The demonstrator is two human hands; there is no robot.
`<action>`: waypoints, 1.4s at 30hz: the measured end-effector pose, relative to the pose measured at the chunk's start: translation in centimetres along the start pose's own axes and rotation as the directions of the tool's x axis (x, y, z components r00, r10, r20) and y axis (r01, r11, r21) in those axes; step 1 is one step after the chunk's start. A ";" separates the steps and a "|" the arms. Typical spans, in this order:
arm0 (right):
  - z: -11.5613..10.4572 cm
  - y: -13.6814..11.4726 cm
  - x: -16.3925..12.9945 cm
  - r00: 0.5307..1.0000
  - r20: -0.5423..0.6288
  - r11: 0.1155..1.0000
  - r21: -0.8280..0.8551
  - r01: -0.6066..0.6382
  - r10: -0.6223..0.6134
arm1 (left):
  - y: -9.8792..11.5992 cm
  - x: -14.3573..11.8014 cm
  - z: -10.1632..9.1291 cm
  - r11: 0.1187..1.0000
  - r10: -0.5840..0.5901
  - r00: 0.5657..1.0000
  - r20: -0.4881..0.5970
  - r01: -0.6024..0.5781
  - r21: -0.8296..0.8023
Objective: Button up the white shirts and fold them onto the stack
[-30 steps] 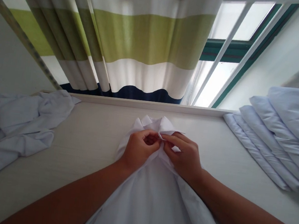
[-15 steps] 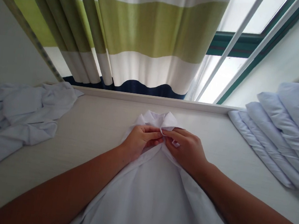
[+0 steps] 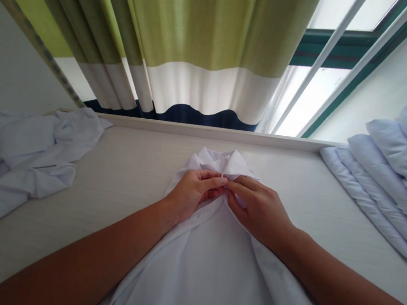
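A white shirt (image 3: 215, 271) lies spread in front of me, its collar (image 3: 237, 163) at the far end and its body reaching down to the bottom of the view. Just below the collar, where the two front edges meet, my left hand (image 3: 193, 193) pinches the cloth between thumb and fingers. My right hand (image 3: 258, 205) is closed on the other front edge, its fingertips touching those of the left. Whatever small part of the shirt lies between the fingertips is hidden.
Crumpled white garments (image 3: 38, 148) lie on the left of the pale table (image 3: 121, 163). A stack of folded white garments (image 3: 387, 183) stands at the right. A low ledge (image 3: 206, 132) runs along the back, before a green and white curtain (image 3: 217, 31) and a barred window (image 3: 318, 82).
My left thumb has moved to the right over the meeting edges, and my right fingers have shifted slightly. Both hands stay at the collar. The view has tilted a little.
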State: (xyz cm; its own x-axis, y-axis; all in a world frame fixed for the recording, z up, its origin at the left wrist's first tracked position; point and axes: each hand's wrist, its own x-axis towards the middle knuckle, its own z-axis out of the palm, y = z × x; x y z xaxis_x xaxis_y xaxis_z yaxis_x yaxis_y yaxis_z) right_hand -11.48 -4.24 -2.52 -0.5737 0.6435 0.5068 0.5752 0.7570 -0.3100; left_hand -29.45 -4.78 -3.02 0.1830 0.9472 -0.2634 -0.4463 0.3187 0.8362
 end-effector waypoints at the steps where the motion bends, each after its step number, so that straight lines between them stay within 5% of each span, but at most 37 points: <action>1: 0.1 0.0 0.0 0.999 -0.012 0.998 0.048 -0.033 0.033 | 0.0 0.0 0.0 1.000 0.002 1.000 -0.002 -0.002 0.003; 9: 0.5 0.3 0.6 0.887 0.044 0.772 0.473 -0.424 0.460 | -0.2 0.2 0.2 0.999 0.025 1.000 -0.010 -0.025 0.034; 19: 0.3 0.5 1.0 0.796 0.196 0.522 0.661 -0.538 0.573 | 0.0 -0.1 0.6 0.996 0.050 0.997 -0.056 -0.046 0.070; 30: 0.5 0.6 0.9 0.805 0.198 0.491 0.703 -0.515 0.560 | -0.2 0.0 0.6 0.993 0.050 0.998 -0.030 -0.046 0.113; 42: 0.3 0.5 0.8 0.833 0.174 0.603 0.616 -0.508 0.524 | -0.6 0.2 0.2 0.971 0.060 0.998 -0.014 -0.055 0.231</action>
State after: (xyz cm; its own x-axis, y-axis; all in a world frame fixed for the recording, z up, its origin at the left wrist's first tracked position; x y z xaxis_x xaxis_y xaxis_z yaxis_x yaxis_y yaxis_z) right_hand -11.80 -3.31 -2.52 -0.2778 0.9531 0.1199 0.2788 0.1995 -0.9394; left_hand -28.99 -4.77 -3.53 0.1441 0.9649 -0.2197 -0.2409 0.2495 0.9379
